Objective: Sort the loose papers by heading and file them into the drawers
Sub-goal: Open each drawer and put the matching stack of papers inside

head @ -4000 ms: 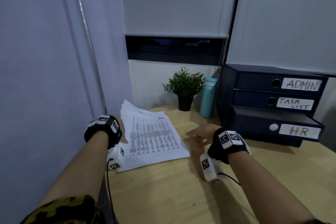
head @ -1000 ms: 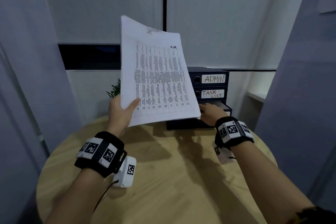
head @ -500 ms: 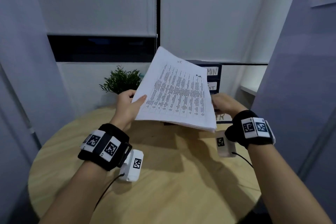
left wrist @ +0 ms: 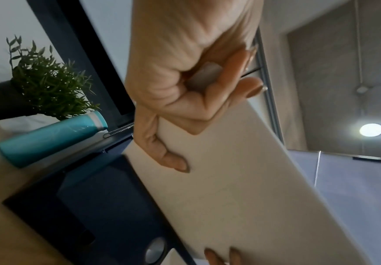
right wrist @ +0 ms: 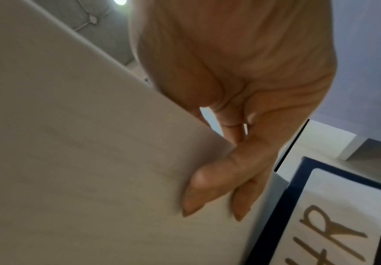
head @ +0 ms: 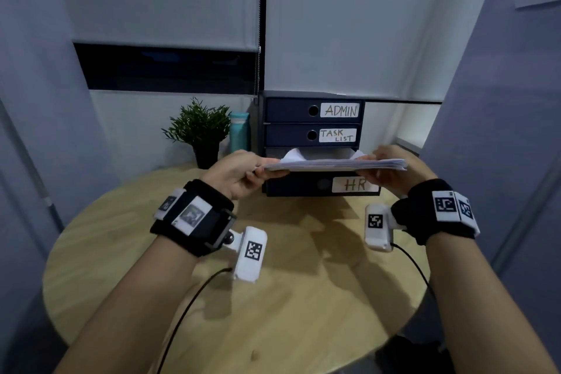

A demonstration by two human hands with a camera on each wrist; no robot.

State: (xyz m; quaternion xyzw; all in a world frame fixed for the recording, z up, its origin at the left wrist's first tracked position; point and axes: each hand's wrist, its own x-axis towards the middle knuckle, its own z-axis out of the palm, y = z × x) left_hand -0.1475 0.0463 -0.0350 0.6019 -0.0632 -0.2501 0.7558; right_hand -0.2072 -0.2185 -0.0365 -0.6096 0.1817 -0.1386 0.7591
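Filing of a paper stack into the pulled-out HR drawer, the lowest of 3 in the drawer unit at the far edge of the round table. The stack is held flat and level, its long axis running left to right, directly above the open drawer and just below the shut TASK LIST drawer. The left hand pinches the stack's left edge, thumb on top and fingers curled underneath; the right hand pinches the right edge likewise, fingers pressed to the underside. Both hands sit equally near the drawer mouth, so the stack probably needs only to travel down and away from the person. The far corners curl upward and could catch on the drawer above. A potted plant and teal bottle stand left of the unit
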